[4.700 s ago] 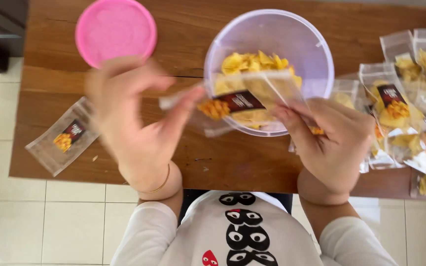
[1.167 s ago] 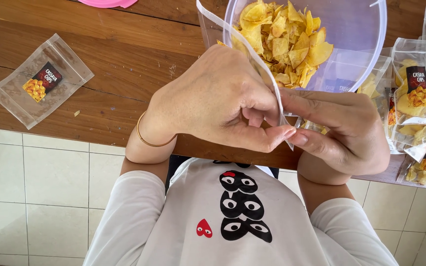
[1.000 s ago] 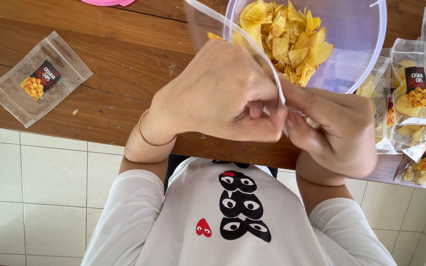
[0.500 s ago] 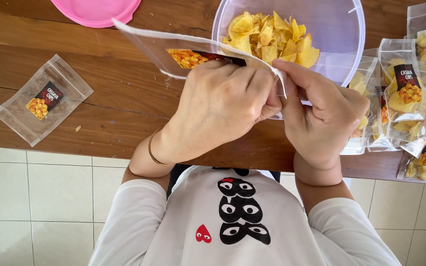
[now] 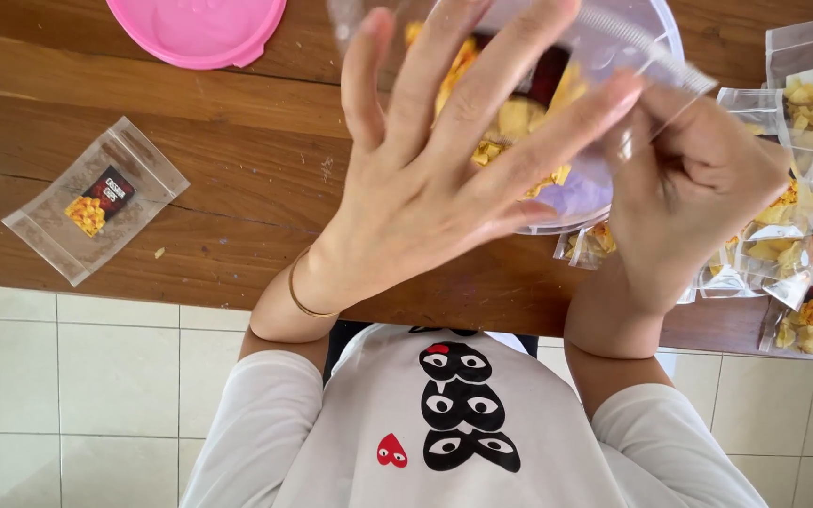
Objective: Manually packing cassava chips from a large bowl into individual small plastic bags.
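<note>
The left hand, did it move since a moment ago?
Yes. The left hand opened flat and rose over the tub, judged against the table.

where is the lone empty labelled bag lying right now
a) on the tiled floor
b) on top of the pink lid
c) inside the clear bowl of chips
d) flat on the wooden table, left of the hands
d: the empty clear bag lies flat on the wooden table, apart from the pink lid above it and well left of the spread left hand.
</note>
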